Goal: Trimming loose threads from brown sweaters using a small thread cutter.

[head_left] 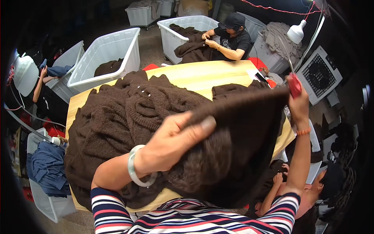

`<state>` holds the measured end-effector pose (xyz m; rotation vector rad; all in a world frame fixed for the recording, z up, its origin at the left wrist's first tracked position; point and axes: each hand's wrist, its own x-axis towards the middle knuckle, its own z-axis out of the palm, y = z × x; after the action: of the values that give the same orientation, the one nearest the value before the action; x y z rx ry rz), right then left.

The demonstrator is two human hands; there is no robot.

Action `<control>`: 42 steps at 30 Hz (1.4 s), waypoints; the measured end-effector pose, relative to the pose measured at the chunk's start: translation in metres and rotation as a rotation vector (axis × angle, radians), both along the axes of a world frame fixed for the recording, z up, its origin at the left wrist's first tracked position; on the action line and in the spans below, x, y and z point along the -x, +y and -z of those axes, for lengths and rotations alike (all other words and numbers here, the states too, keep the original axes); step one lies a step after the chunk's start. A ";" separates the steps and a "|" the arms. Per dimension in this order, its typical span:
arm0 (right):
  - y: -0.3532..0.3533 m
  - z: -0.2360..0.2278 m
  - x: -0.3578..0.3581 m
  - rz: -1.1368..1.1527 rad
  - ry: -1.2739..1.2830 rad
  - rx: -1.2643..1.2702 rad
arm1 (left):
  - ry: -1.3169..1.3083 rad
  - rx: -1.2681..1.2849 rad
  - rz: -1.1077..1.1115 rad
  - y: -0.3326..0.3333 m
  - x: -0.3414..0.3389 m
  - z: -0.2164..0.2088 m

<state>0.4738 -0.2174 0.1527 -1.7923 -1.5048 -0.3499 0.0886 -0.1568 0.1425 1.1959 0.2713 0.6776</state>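
A dark brown knit garment (249, 128) is stretched taut between my two hands, its lifted edge blurred by motion. My left hand (167, 142) grips one end of that edge, thumb on top. My right hand (299, 103), raised at the upper right, pinches the other end. In the same hand is a red-handled tool (295, 85) with a thin metal end pointing up; its exact kind is unclear. Beneath and left of my left hand lies a large heap of brown knit garments (113, 117) with several small white spots on top.
The pale wooden table (187, 76) carries the heap. Grey-white bins (113, 45) stand beyond it. A person in a black cap (233, 39) works at the far side. Blue cloth (48, 165) fills a bin at left. Another person (307, 191) sits near my right elbow. A lamp (296, 33) hangs at upper right.
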 end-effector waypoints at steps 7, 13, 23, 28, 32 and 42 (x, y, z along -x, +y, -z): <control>0.180 -0.018 0.083 -0.138 -0.284 -0.117 | -0.205 -0.094 -0.891 0.151 0.048 0.069; 0.111 0.071 0.166 -0.500 -0.093 0.146 | 0.337 0.356 -0.901 0.137 0.124 0.181; -0.057 0.253 0.264 -0.797 0.016 0.934 | 0.595 0.238 -0.838 0.140 0.111 0.231; -0.087 0.336 0.290 -0.507 -0.120 0.831 | 0.584 0.257 -0.802 0.160 0.090 0.235; -0.095 0.372 0.279 -0.474 -0.130 0.780 | 0.649 0.255 -0.734 0.160 0.099 0.250; -0.076 0.238 0.202 -0.770 0.399 0.789 | 0.269 0.406 -0.826 0.159 0.121 0.251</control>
<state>0.2719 -0.2931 -0.0851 -1.4888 -2.0114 1.0381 -0.0326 0.0018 -0.1081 0.7497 1.1130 1.1033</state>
